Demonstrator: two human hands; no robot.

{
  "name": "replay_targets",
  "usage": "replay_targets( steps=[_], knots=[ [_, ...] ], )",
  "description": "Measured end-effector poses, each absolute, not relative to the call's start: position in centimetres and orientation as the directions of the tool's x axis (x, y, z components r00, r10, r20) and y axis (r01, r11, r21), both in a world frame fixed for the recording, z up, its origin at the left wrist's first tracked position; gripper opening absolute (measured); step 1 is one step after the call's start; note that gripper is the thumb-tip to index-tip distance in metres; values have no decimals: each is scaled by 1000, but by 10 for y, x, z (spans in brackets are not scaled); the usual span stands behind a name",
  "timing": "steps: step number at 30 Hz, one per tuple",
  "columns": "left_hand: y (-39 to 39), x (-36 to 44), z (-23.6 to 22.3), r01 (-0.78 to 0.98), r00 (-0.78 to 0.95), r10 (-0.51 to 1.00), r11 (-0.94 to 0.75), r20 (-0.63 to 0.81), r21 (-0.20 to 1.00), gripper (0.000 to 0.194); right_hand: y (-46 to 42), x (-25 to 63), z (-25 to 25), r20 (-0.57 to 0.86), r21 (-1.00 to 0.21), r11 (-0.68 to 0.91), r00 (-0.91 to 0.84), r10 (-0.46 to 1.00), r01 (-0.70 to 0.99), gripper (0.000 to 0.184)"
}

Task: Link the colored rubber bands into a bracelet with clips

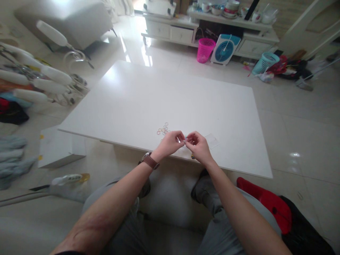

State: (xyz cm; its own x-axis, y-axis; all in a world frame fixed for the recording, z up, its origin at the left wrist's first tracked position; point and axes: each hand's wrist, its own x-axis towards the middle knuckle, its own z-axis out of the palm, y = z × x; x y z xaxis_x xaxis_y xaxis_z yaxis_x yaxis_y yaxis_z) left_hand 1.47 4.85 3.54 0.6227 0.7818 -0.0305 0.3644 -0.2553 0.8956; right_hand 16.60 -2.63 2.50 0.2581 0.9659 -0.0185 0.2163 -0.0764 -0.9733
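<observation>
My left hand (172, 142) and my right hand (198, 146) meet fingertip to fingertip over the near edge of a low white table (132, 99). Both pinch one tiny pale blue item (185, 137) between them; it looks like a small elastic ring, but I cannot be sure. A brown-strapped watch sits on my left wrist. Several small coloured rings (163, 129) lie scattered on the table just beyond my left hand. A clear plastic bag (212, 141) lies flat to the right of my right hand.
A pink basket (205, 50), a blue-and-white fan (225, 49) and a teal basket (264, 63) stand on the floor before a white cabinet. A drying rack (34, 78) with clothes is at left. A red item (268, 203) lies by my right knee.
</observation>
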Motion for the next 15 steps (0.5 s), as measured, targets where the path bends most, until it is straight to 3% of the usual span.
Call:
replay_targets(
  steps=[8,15],
  knots=[
    [49,15,40,290,580,814,-175,-27,941,4,-24,163,27,-145,-988,-133,187,972,-76,34],
    [55,10,41,330,516,856,-193,-6,924,3,-27,156,43,-199,-948,-134,206,958,-289,37]
  ],
)
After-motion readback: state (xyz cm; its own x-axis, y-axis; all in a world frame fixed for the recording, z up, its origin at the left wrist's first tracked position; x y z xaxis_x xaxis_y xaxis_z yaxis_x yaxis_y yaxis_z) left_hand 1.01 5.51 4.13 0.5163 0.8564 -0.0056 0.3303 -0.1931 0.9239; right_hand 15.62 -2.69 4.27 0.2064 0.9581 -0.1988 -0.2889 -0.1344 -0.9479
